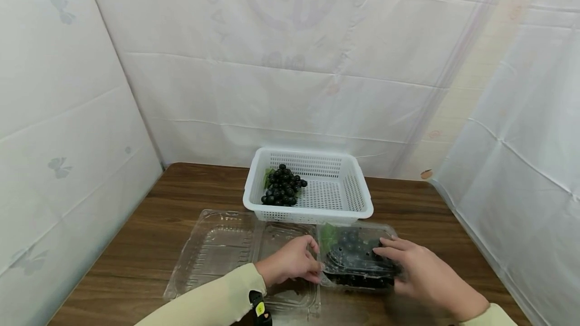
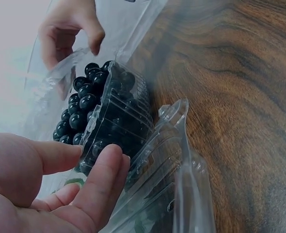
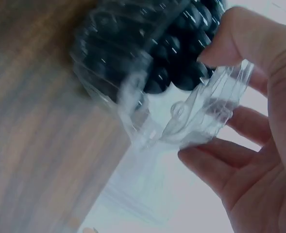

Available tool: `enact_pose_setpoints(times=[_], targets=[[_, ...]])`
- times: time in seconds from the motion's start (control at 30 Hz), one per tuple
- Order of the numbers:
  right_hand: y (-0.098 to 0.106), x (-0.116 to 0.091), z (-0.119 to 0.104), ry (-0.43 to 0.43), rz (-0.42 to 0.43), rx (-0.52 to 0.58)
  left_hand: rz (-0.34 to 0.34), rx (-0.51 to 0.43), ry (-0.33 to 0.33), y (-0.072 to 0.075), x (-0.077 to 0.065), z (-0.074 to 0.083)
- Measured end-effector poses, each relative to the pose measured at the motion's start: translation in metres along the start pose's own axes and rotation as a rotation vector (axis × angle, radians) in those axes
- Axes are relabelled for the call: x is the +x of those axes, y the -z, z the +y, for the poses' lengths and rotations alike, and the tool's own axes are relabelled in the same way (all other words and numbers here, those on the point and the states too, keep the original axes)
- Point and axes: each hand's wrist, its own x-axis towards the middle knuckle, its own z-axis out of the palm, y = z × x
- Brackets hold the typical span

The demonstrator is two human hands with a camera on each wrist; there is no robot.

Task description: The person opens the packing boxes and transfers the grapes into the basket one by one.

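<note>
A clear plastic clamshell box (image 1: 358, 289) holds dark grapes (image 2: 79, 111) and a bit of green leaf at its left end. Its lid (image 3: 218, 109) is partly lowered over the fruit, with a gap along the edge. My left hand (image 1: 292, 260) pinches the box's left rim between thumb and fingertips. At the right end, my right hand (image 1: 423, 273) grips the lid edge, fingers on the outside and thumb on the grape side.
An open, clear clamshell box (image 1: 226, 245) lies flat at the left on the wooden table (image 1: 145, 235). Behind stands a white perforated basket (image 1: 312, 212) with a bunch of dark grapes (image 1: 283, 187) in its left half. White sheeting (image 1: 290, 89) encloses the table.
</note>
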Motion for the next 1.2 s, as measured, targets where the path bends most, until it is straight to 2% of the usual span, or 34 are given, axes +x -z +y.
enact_pose_setpoints(times=[0.13, 0.33, 0.57, 0.97, 1.07, 1.2], targets=[[0.01, 0.001, 0.007, 0.037, 0.01, 0.054, -0.012, -0.007, 0.007, -0.001, -0.001, 0.001], [0.027, 0.004, 0.018, 0.015, -0.086, 0.251, -0.022, -0.007, 0.002, -0.005, -0.004, 0.002], [0.04, 0.008, 0.028, 0.091, -0.026, 0.256, -0.025, 0.003, 0.007, -0.014, -0.002, 0.0], [0.055, 0.01, 0.044, 0.089, -0.02, 0.291, -0.023, 0.026, 0.026, -0.033, 0.002, 0.0], [0.058, 0.011, 0.049, 0.096, 0.005, 0.277, -0.014, 0.025, 0.016, -0.04, 0.003, 0.002], [0.063, 0.012, 0.055, 0.063, 0.013, 0.262, -0.001, 0.026, 0.001, -0.049, 0.004, 0.003]])
